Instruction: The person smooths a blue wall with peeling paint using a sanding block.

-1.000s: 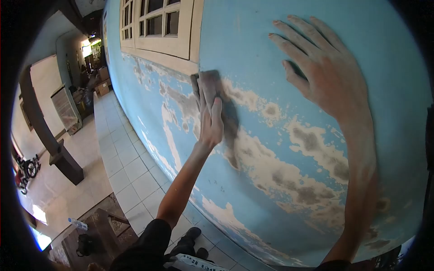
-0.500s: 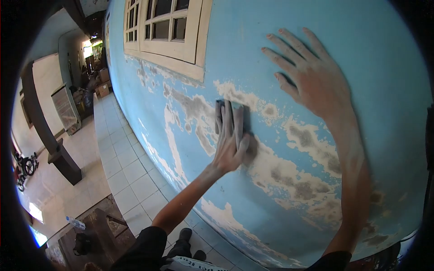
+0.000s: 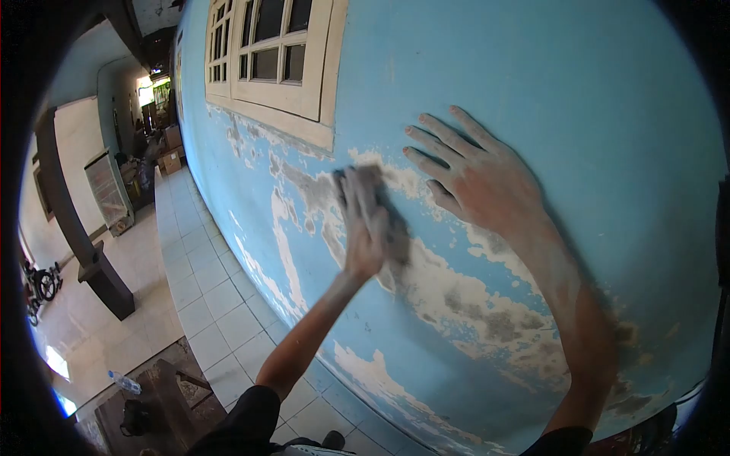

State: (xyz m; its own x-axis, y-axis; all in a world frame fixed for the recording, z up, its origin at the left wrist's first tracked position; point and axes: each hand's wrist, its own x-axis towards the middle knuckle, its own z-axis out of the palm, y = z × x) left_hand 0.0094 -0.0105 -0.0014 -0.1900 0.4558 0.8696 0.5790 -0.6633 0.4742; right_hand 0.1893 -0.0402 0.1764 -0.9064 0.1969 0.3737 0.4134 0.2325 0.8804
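Left hand: blurred at the fingers, which grasp a dark pad [image 3: 371, 176]; the hand [image 3: 365, 242] reaches up from the lower middle of the view.
Dark pad: pressed to the blue wall [image 3: 456, 61], below and just right of the window's lower corner, over a patch of bare plaster [image 3: 456, 292]; its exact outline is too smeared to tell.
Right hand: released, holding nothing, its fingers spread and laid on the wall; this hand [image 3: 494, 186] is above and to the right of the pad, apart from it.
Wall surface: pale and grey patches run slantwise through the blue paint, from under the window toward the lower right.
Window: cream frame [image 3: 285, 101] with dark panes, upper left of the hands.
Floor: white tiles [image 3: 228, 299] along the wall's foot.
Lower left: a clear bottle [image 3: 125, 382] by a dark wooden counter [image 3: 163, 391], with a black object [image 3: 135, 418] on it.
Far left: a brown column [image 3: 106, 283] and a partly visible motorcycle [image 3: 44, 285].
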